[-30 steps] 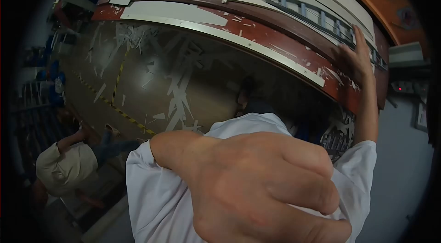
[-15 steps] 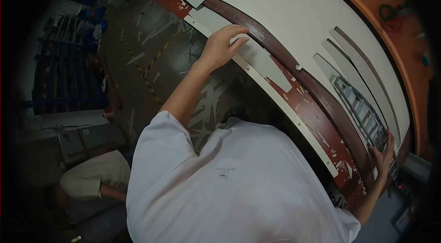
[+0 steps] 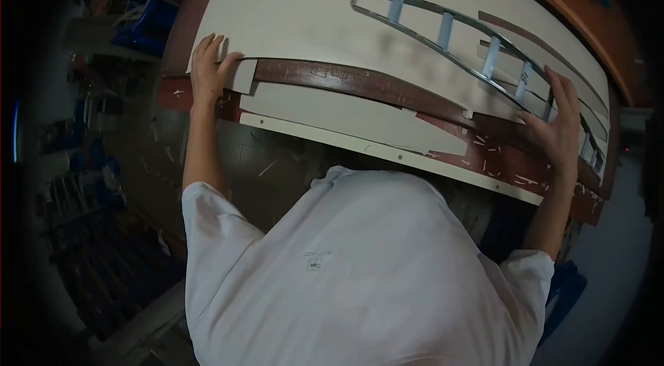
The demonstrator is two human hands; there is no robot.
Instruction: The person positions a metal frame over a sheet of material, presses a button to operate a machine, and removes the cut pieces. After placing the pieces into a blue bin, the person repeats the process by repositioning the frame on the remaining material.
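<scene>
While right hand grips glossy ladder-shaped frame | left hand at flat panel

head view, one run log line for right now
right hand: holding ladder-like frame | frame: raised over white sheet | left hand: open, at grey piece

It looks like a workshop. A large worktop is laid with pale sheet material and long cut pieces, with scraps scattered along its red edge. More scraps lie on the dim floor, and dark racks and blue containers stand off to the left.
</scene>
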